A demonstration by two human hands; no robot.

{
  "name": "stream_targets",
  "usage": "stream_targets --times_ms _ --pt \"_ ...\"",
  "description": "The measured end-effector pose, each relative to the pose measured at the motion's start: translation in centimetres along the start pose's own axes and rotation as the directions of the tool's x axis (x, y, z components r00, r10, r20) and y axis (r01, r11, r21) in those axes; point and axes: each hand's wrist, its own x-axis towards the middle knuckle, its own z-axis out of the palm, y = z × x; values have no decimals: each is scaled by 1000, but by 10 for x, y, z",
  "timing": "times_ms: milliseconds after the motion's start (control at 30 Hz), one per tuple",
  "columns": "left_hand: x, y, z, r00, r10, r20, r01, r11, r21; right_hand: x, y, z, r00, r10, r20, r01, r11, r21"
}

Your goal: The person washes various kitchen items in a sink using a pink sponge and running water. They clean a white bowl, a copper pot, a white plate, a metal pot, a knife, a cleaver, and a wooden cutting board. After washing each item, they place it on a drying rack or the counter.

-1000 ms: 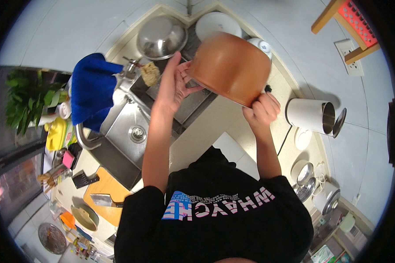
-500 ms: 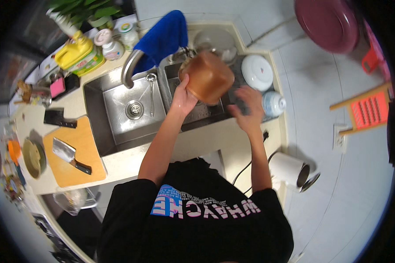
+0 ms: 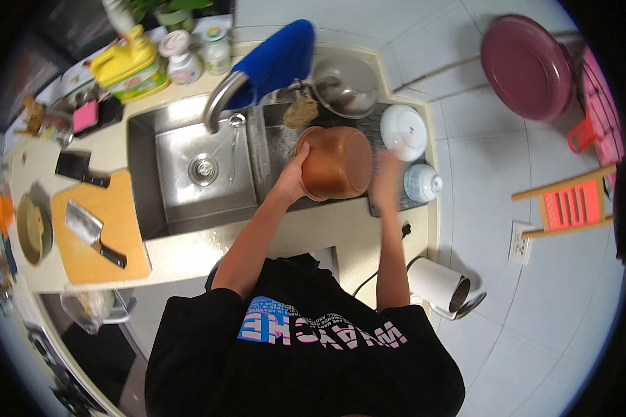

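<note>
My left hand (image 3: pixel 292 175) grips a copper-coloured inner pot (image 3: pixel 341 163) by its rim. The pot lies tipped on its side over the right sink basin (image 3: pixel 275 142), its round base facing right. To the right of that base is my right hand (image 3: pixel 387 181), apart from the pot and smeared by motion, so its fingers do not show clearly. Beside it are an upturned white bowl (image 3: pixel 402 132) and a blue-and-white bowl (image 3: pixel 422 183) on a dark draining mat (image 3: pixel 414 203). A tan scrubber (image 3: pixel 300 112) hangs behind the pot.
The tap (image 3: pixel 222 101), draped with a blue cloth (image 3: pixel 282 59), arches over the left basin (image 3: pixel 177 208). A metal bowl (image 3: pixel 348 87) stands behind. At left, a cleaver (image 3: pixel 83 222) lies on a cutting board (image 3: pixel 104 264). A white kettle (image 3: pixel 435 281) lies at right.
The pot has turned so its base faces right, and it sits slightly lower. My right hand has moved down a little. The view has shifted, and the scrubber now shows.
</note>
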Motion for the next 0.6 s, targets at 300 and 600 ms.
stream_targets --times_ms 300,600 --pt "88 -38 38 999 -8 42 -7 937 348 -27 66 -37 683 712 -161 -423 565 708" --pt "222 -116 120 895 398 200 -307 226 924 65 135 -109 678 501 -538 -559 826 65"
